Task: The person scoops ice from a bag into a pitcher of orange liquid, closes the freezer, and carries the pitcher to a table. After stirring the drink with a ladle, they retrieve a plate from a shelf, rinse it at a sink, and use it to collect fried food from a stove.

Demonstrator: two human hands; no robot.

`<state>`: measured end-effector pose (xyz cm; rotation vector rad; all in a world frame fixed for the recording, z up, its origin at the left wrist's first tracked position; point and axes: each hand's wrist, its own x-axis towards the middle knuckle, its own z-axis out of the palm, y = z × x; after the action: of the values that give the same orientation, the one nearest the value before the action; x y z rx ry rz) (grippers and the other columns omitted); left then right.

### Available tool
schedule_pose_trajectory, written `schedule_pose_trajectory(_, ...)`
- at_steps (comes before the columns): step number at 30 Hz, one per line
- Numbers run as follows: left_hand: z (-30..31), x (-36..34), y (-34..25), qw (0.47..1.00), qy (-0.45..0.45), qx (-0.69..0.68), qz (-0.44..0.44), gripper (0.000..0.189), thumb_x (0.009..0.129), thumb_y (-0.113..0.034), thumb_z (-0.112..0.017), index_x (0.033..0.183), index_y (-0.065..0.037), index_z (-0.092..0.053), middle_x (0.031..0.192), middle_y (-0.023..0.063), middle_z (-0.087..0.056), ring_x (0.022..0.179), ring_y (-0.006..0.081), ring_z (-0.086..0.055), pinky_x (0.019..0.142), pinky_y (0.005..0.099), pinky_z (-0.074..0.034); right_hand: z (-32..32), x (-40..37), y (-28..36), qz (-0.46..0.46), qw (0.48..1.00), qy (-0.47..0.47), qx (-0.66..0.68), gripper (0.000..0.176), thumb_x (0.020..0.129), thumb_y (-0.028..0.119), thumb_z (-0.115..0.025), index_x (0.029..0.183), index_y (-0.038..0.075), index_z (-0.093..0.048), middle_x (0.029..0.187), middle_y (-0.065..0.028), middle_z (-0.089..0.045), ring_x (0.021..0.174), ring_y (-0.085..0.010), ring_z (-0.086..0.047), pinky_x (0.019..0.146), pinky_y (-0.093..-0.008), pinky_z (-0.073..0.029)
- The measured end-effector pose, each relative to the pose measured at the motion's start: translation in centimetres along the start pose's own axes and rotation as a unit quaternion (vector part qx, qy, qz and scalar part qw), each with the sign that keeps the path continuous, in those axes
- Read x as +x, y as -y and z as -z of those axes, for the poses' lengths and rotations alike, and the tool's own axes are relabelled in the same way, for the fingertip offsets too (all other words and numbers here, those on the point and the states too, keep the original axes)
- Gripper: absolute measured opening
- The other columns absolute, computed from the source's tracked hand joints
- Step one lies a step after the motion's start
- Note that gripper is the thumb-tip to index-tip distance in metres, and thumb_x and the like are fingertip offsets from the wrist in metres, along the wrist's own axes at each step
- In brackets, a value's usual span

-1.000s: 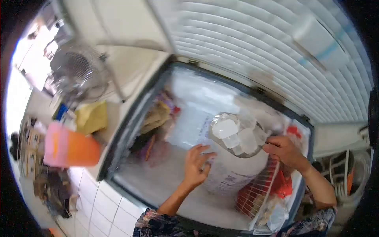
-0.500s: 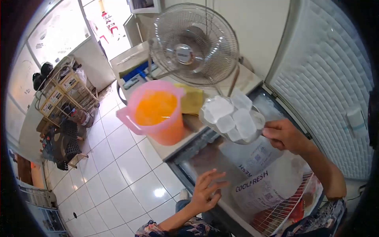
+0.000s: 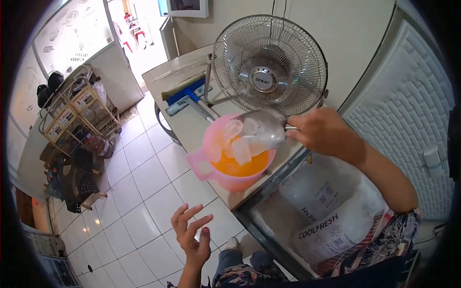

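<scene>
My right hand (image 3: 317, 130) is closed round the handle of a metal ice scoop (image 3: 274, 135), which is tipped over a pink plastic pitcher (image 3: 235, 185). Large clear ice cubes (image 3: 241, 150) slide off the scoop's front into the pitcher. Orange liquid (image 3: 225, 168) shows inside it below the ice. The pitcher stands on the counter edge, its handle pointing left. My left hand (image 3: 192, 235) is held in the air over the floor, in front of the pitcher, fingers spread and holding nothing.
An open chest freezer (image 3: 261, 225) holds bags of ice (image 3: 326, 233) marked COOLFRESH. Its lid (image 3: 403, 110) stands raised at right. A fan (image 3: 269, 62) and a blue-headed squeegee (image 3: 187, 93) lie on the counter (image 3: 185, 129). A wire cart (image 3: 77, 110) stands at left.
My right hand has carried the loaded scoop left to the pitcher and tilted it, so ice drops in. My left hand has moved left, away from the freezer edge. The view has shifted.
</scene>
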<state>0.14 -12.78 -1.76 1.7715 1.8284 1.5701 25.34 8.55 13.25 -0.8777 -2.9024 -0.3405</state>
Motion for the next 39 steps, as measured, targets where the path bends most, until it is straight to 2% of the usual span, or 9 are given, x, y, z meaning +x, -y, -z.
schedule_pose_trajectory(2,0.5,0.4,0.8,1.000,-0.006,0.001,0.013,0.024,0.068,-0.003,-0.055,0.086,-0.009,-0.069,0.110,0.0097,-0.061,0.118,0.0316,-0.041,0.100,0.0431,-0.030,1.6,0.3,2.3,-0.081,0.991,-0.007,-0.105,0.024,0.079,0.025,-0.061,0.090,0.005,-0.066,0.059,-0.0088,-0.057,0.063,-0.0202,-0.064,0.053,-0.0326,-0.049)
schedule_pose_trajectory(5,0.5,0.8,1.6,0.999,-0.019,0.002,0.026,0.023,0.067,-0.003,-0.055,0.084,-0.008,-0.069,0.110,0.0097,-0.061,0.119,0.0314,-0.041,0.100,0.0430,-0.029,1.6,0.5,3.3,-0.086,0.974,-0.046,-0.202,0.026,0.077,0.021,-0.059,0.096,0.003,-0.062,0.056,-0.0062,-0.054,0.055,-0.0189,-0.062,0.045,-0.0306,-0.047)
schedule_pose_trajectory(8,0.3,1.1,1.9,1.000,-0.016,-0.001,0.023,0.024,0.067,-0.003,-0.054,0.085,-0.008,-0.069,0.110,0.0096,-0.061,0.119,0.0314,-0.040,0.100,0.0430,-0.029,0.7,-0.1,4.0,-0.031,0.975,-0.075,-0.205,0.031,0.075,0.018,-0.058,0.100,0.000,-0.060,0.059,-0.0063,-0.056,0.049,-0.0195,-0.060,0.043,-0.0310,-0.046)
schedule_pose_trajectory(17,-0.9,0.6,0.9,1.000,0.006,-0.021,0.014,0.025,0.067,-0.002,-0.054,0.085,-0.009,-0.070,0.111,0.0090,-0.061,0.119,0.0313,-0.040,0.099,0.0428,-0.030,-0.6,-0.8,4.5,-0.035,0.984,-0.060,-0.166,0.033,0.074,0.013,-0.057,0.104,-0.002,-0.058,0.063,-0.0079,-0.057,0.053,-0.0187,-0.060,0.047,-0.0305,-0.047)
schedule_pose_trajectory(19,-0.9,0.4,0.8,0.999,0.023,-0.028,0.022,0.014,0.079,-0.015,-0.057,0.084,-0.007,-0.068,0.113,0.0092,-0.059,0.123,0.0308,-0.037,0.102,0.0458,-0.027,-0.5,-0.7,4.3,-0.043,0.984,-0.072,-0.159,0.033,0.075,0.013,-0.057,0.104,-0.002,-0.058,0.063,-0.0080,-0.057,0.055,-0.0186,-0.061,0.047,-0.0302,-0.047)
schedule_pose_trajectory(25,-1.1,-0.2,-0.1,1.000,0.017,-0.020,0.007,0.024,0.069,-0.002,-0.054,0.086,-0.009,-0.070,0.111,0.0090,-0.061,0.119,0.0315,-0.040,0.099,0.0428,-0.030,-2.8,-0.5,3.6,-0.036,0.976,-0.132,-0.171,0.032,0.076,0.020,-0.063,0.102,0.002,-0.061,0.061,-0.0060,-0.054,0.050,-0.0186,-0.058,0.047,-0.0295,-0.047)
schedule_pose_trajectory(33,-1.9,-1.3,-1.5,0.998,0.040,-0.036,0.010,0.022,0.069,-0.003,-0.055,0.086,-0.007,-0.069,0.113,0.0088,-0.060,0.120,0.0314,-0.039,0.101,0.0444,-0.028,-2.8,-1.6,2.7,-0.048,0.969,-0.151,-0.188,0.033,0.078,0.027,-0.066,0.101,0.004,-0.063,0.060,-0.0059,-0.055,0.049,-0.0201,-0.057,0.047,-0.0292,-0.047)
schedule_pose_trajectory(35,-2.8,-1.6,-2.2,0.997,0.055,-0.049,0.004,0.019,0.071,-0.007,-0.056,0.085,-0.007,-0.068,0.113,0.0094,-0.059,0.122,0.0310,-0.037,0.103,0.0453,-0.026,-1.3,-4.0,1.5,-0.164,0.975,-0.152,-0.001,0.025,0.080,0.022,-0.061,0.100,0.006,-0.064,0.072,-0.0061,-0.062,0.066,-0.0165,-0.062,0.058,-0.0305,-0.049)
schedule_pose_trajectory(39,-6.3,-2.9,-5.1,0.985,0.137,-0.097,-0.026,0.027,0.065,-0.003,-0.056,0.088,-0.007,-0.069,0.113,0.0102,-0.060,0.119,0.0309,-0.039,0.101,0.0440,-0.027,-0.7,-14.5,-3.8,-0.169,0.954,-0.211,0.128,0.025,0.085,0.029,-0.061,0.095,0.006,-0.063,0.064,-0.0032,-0.054,0.055,-0.0117,-0.050,0.048,-0.0272,-0.039)
